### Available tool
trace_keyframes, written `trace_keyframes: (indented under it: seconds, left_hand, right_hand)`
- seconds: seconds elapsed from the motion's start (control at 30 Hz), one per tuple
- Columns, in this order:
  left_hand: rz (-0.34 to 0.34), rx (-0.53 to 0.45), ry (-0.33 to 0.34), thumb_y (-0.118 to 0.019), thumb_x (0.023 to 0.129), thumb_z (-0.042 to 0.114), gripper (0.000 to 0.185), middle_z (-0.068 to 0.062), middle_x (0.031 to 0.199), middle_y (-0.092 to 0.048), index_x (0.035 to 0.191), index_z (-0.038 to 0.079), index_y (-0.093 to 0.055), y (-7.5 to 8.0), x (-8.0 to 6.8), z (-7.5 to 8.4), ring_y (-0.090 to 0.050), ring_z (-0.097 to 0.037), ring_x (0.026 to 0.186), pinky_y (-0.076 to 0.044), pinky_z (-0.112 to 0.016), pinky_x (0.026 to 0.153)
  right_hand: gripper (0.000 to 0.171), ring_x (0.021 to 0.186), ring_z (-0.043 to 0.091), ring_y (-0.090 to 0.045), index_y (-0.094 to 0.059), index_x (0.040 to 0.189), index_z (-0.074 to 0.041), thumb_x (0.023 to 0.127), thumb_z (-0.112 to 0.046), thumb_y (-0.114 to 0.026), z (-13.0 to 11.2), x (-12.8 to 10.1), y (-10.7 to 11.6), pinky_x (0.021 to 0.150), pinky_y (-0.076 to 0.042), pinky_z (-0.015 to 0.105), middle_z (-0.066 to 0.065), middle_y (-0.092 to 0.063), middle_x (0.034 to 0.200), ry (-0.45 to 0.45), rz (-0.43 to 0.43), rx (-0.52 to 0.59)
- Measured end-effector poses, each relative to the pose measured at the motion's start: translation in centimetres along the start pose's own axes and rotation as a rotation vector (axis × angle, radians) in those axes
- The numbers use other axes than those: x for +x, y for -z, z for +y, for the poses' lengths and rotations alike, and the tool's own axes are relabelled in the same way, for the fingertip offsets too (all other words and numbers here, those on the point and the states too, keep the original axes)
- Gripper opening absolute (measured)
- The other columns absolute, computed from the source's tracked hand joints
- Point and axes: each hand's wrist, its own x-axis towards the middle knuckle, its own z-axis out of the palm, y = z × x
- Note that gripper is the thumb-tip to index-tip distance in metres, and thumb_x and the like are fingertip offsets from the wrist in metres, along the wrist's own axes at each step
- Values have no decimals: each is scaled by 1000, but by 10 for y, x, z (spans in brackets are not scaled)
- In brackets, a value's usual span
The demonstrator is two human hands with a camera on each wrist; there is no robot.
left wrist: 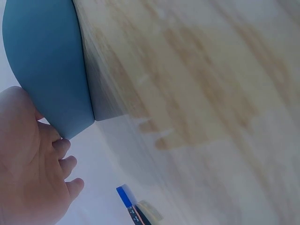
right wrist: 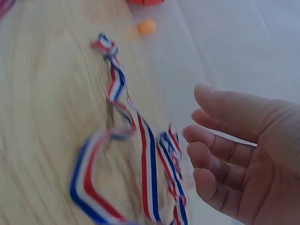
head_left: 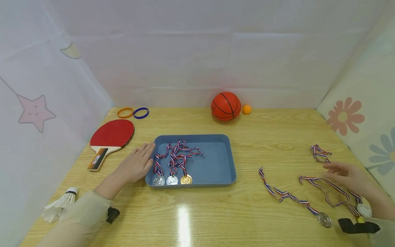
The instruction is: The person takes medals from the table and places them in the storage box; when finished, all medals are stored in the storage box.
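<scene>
Right of the blue tray [head_left: 226,161], your right hand [head_left: 347,176] hovers with fingers loosely spread, holding nothing, just above a medal [head_left: 363,209] whose striped ribbon [head_left: 324,185] trails away from the disc toward the tray. That ribbon's long axis runs from the near bench [head_left: 197,212] edge slantwise leftward; your right hand is far nearer it. Your left hand [head_left: 135,164] lies flat, fingers straight, touching the tray's left rim.

A red paddle [head_left: 111,134], an orange band [head_left: 125,112] and a blue band [head_left: 141,113] lie far left; a basketball [head_left: 226,106], small orange ball [head_left: 246,109] and what looks like a shuttlecock [head_left: 60,206] share the tabletop [head_left: 277,137].
</scene>
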Motion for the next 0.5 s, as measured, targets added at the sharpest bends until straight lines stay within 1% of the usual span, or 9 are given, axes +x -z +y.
trace_keyframes:
  seconds: [0.03, 0.07, 0.1, 0.17, 0.23, 0.27, 0.33, 0.43, 0.5]
  left_hand:
    - [0, 2, 0, -36, 97, 22, 56, -21, 148, -21, 144, -5, -21, 0, 0, 0, -14, -38, 135, -14, -53, 106]
    - [1, 2, 1, -36, 97, 22, 56, -21, 148, -21, 144, -5, -21, -1, 0, 0, -14, -38, 135, -14, -53, 106]
    - [1, 3, 2, -36, 97, 22, 56, -21, 148, -20, 144, -5, -21, -1, 0, 0, -14, -38, 135, -14, -53, 106]
    - [1, 6, 3, -36, 97, 23, 57, -20, 148, -20, 144, -5, -21, -1, 0, -1, -14, -38, 135, -14, -53, 106]
    - [0, 6, 4, -36, 97, 23, 57, -20, 148, -20, 144, -5, -20, -2, 0, -1, -14, -37, 135, -14, -53, 106]
    - [0, 4, 5, -36, 97, 23, 57, -20, 148, -20, 144, -4, -20, -2, 0, -1, -14, -37, 135, -14, -53, 106]
    - [4, 4, 2, -36, 97, 23, 56, -20, 148, -20, 144, -5, -20, -2, 0, -1, -14, -38, 135, -14, -53, 106]
    - [12, 0, -4, -36, 97, 22, 56, -20, 148, -21, 143, -5, -21, -2, 0, -1, -15, -38, 135, -14, -53, 106]
    - [16, 1, -7, -36, 97, 22, 55, -20, 148, -22, 143, -5, -22, -2, 0, -1, -15, -38, 135, -15, -53, 106]
  right_hand:
    - [38, 65, 5, -55, -53, 116, 9, 89, -15, -62, 8, -1, 2, 47, -45, 29, 6, -60, 89, -22, 0, -2]
    - [38, 63, 7, -55, -53, 117, 8, 89, -16, -62, 16, -3, 3, 46, -45, 30, 4, -59, 89, -42, 14, -6]
    - [39, 62, 9, -55, -53, 118, 7, 89, -18, -61, 24, -5, 5, 45, -45, 31, 5, -59, 90, -60, 16, -9]
    - [39, 60, 9, -55, -54, 118, 2, 90, -24, -61, 39, -8, 8, 44, -45, 31, 1, -57, 90, -92, 36, -55]
    - [41, 62, 9, -57, -54, 117, 1, 89, -27, -61, 51, -11, 12, 46, -46, 31, 0, -57, 90, -118, 42, -104]
    - [41, 62, 9, -56, -53, 116, 2, 89, -28, -62, 55, -12, 14, 46, -46, 32, 1, -57, 89, -131, 50, -116]
    - [46, 63, 12, -55, -50, 117, 6, 89, -29, -61, 59, -16, 17, 46, -46, 31, 8, -57, 89, -171, 39, -144]
    - [60, 65, 19, -52, -40, 119, 18, 91, -32, -58, 62, -24, 20, 48, -45, 31, 22, -53, 91, -266, -37, -128]
    - [68, 65, 20, -49, -35, 119, 21, 91, -37, -56, 63, -29, 21, 49, -43, 30, 21, -51, 90, -337, -76, -135]
